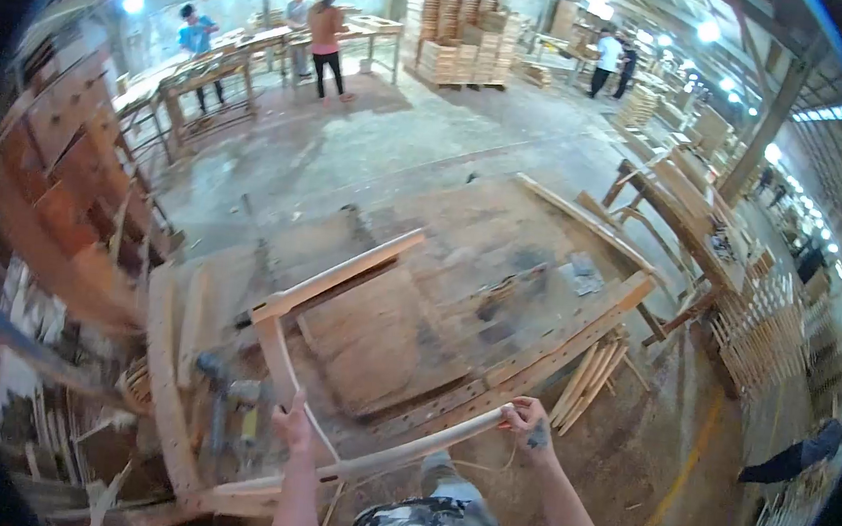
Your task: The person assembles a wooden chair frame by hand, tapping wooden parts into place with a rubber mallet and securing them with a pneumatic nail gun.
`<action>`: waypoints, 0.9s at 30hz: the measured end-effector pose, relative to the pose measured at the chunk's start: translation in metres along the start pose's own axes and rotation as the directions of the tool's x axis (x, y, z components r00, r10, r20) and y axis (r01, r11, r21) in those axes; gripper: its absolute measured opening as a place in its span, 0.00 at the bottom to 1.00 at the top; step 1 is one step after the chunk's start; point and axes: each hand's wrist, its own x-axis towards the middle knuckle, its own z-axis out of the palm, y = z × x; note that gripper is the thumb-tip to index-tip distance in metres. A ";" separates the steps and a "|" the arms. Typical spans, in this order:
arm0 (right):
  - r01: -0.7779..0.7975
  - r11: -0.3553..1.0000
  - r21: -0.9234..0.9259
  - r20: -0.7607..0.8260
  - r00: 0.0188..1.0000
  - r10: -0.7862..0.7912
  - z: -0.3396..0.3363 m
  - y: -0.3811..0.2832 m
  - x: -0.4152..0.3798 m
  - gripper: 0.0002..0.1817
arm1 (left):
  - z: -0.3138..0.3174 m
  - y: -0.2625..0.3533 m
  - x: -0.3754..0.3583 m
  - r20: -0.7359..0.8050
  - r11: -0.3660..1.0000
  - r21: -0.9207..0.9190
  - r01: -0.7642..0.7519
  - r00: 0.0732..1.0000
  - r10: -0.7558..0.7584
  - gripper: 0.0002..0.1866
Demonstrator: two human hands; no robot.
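Note:
A pale three-sided wooden frame (426, 445) is held over the low wooden worktop. It has two long rails joined by a crosspiece. My left hand (296, 423) is closed around the crosspiece, near its joint with the closer rail. At the free end of that closer rail, my right hand (528, 425) grips the wood with bent fingers. The far rail reaches out over the worktop, pointing away from me. Beneath the frame lies a flat brown board (376, 334), framed along its near side by a beam with holes (533, 351).
Wooden sticks (590, 380) lean right of the worktop. A wooden bench (681, 224) stands further right, with stacked slats (762, 329) below. Curved brown panels (60, 205) rise at left. Clamp-like tools (217, 400) lie near my left side. Several people work at distant tables.

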 end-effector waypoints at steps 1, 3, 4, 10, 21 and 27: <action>-0.016 1.000 -0.003 0.000 1.000 0.016 -0.007 0.005 0.023 0.23 | 0.025 0.004 0.003 0.007 1.000 0.000 0.010 1.000 -0.010 0.33; -0.059 0.998 0.001 0.009 0.998 0.059 -0.016 0.010 0.066 0.22 | 0.068 -0.001 0.019 -0.016 0.995 0.096 0.027 1.000 -0.026 0.32; -0.042 0.998 -0.045 0.005 0.999 0.043 -0.022 0.020 0.086 0.21 | 0.086 0.000 0.024 -0.032 0.987 0.158 0.036 0.999 -0.031 0.32; -0.049 0.992 -0.117 -0.007 0.999 0.048 -0.041 0.006 0.173 0.16 | 0.171 0.043 0.014 -0.052 0.994 0.078 0.081 0.996 -0.077 0.35; 0.065 0.981 -0.181 0.025 0.998 -0.061 -0.052 0.014 0.243 0.17 | 0.224 0.010 0.035 -0.162 0.978 0.091 0.188 0.972 -0.172 0.35; -0.132 0.967 -0.220 0.086 0.984 0.154 -0.025 0.036 0.232 0.20 | 0.188 -0.012 0.052 -0.194 0.971 0.112 0.212 0.963 -0.188 0.33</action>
